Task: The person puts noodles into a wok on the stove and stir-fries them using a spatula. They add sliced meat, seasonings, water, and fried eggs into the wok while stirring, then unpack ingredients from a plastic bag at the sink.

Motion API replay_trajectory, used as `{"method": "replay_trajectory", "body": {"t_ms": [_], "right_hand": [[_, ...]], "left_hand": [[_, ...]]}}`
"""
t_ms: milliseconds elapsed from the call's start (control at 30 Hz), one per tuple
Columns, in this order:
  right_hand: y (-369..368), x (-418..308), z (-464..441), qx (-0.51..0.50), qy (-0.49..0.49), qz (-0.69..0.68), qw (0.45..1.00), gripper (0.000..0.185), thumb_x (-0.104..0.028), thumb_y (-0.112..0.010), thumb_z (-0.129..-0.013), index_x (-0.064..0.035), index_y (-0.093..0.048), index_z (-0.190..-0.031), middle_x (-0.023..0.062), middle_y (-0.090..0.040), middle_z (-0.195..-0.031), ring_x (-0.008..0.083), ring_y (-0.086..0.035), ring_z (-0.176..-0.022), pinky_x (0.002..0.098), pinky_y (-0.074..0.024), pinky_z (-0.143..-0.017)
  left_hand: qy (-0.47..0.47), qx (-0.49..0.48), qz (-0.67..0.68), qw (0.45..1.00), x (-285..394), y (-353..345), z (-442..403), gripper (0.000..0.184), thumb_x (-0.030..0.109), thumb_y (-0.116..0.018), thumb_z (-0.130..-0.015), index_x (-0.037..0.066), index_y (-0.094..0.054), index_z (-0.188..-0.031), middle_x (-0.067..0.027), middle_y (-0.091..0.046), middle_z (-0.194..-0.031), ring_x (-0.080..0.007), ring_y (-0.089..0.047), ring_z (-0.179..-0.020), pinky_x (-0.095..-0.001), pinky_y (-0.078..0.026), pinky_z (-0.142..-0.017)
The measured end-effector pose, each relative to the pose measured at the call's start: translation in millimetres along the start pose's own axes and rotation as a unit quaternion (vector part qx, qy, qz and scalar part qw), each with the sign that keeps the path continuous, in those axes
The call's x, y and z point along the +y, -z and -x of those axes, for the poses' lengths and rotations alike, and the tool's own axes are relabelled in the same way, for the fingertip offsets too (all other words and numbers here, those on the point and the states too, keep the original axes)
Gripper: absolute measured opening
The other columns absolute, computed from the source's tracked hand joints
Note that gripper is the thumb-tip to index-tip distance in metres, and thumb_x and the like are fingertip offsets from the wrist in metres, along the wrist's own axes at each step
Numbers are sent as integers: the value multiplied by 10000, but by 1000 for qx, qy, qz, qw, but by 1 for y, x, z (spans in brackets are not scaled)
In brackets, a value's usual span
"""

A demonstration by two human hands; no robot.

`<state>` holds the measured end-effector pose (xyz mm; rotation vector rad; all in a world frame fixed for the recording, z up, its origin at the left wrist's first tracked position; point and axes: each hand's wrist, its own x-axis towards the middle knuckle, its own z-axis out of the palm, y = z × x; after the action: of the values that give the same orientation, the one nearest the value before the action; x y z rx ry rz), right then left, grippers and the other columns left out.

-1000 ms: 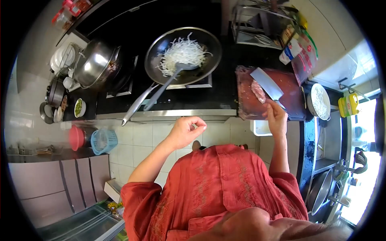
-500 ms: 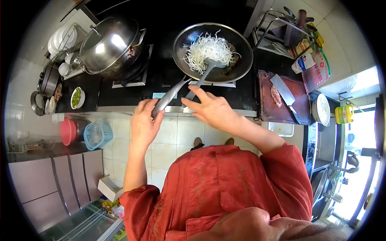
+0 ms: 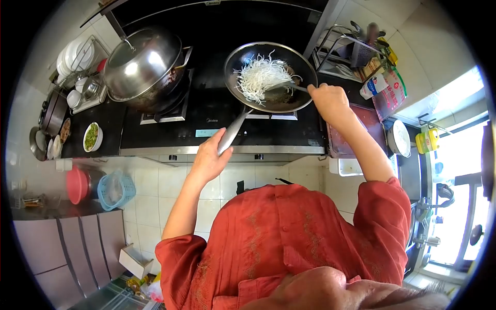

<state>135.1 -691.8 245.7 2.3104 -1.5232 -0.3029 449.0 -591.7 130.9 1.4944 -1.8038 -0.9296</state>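
Observation:
A dark wok point(image 3: 305, 64) with a steel rim sits on the right burner. White rice noodles point(image 3: 261, 77) lie loose in a heap inside it, with some brownish liquid or residue beside them. My left hand point(image 3: 211, 157) is wrapped round the wok's grey handle point(image 3: 235, 129). At the wok's right rim, my right hand point(image 3: 329, 103) is closed on a grey spatula point(image 3: 298, 87). The spatula's blade reaches into the right side of the noodles and is partly hidden by them.
A large wok with a domed lid point(image 3: 142, 67) stands on the left burner. A bowl of chopped greens point(image 3: 93, 137) is left of the stove. The cutting board point(image 3: 354, 132) lies to the right, partly behind my right forearm. Seasoning bags point(image 3: 390, 93) and a utensil rack point(image 3: 336, 49) stand beyond it.
My right hand has moved from the near side to the wok's right rim, swinging the spatula round. The noodles shift slightly. My left hand stays on the handle; the whole view has shifted a little.

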Motion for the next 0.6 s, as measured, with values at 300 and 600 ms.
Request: {"method": "replay_trajectory", "body": {"t_ms": [300, 600], "right_hand": [[40, 87, -10, -139, -103, -175, 969, 164, -123, -560, -830, -12, -682, -836, 239, -649, -823, 396, -641, -832, 451, -518, -724], [-97, 79, -65, -205, -215, -530, 795, 139, -166, -611, -839, -43, -644, -784, 36, -536, -559, 102, -441, -402, 259, -329, -358]], "left_hand": [[33, -61, 86, 994, 0, 4, -3, 608, 195, -628, -839, -25, -412, -1363, -272, -565, -1232, -375, -574, -1126, -351, -446, -948], [22, -20, 92, 995, -7, -4, -1, 594, 198, -658, -831, 2, -449, -1350, -226, -598, -1208, -313, -606, -1086, -331, -464, -917]]}}
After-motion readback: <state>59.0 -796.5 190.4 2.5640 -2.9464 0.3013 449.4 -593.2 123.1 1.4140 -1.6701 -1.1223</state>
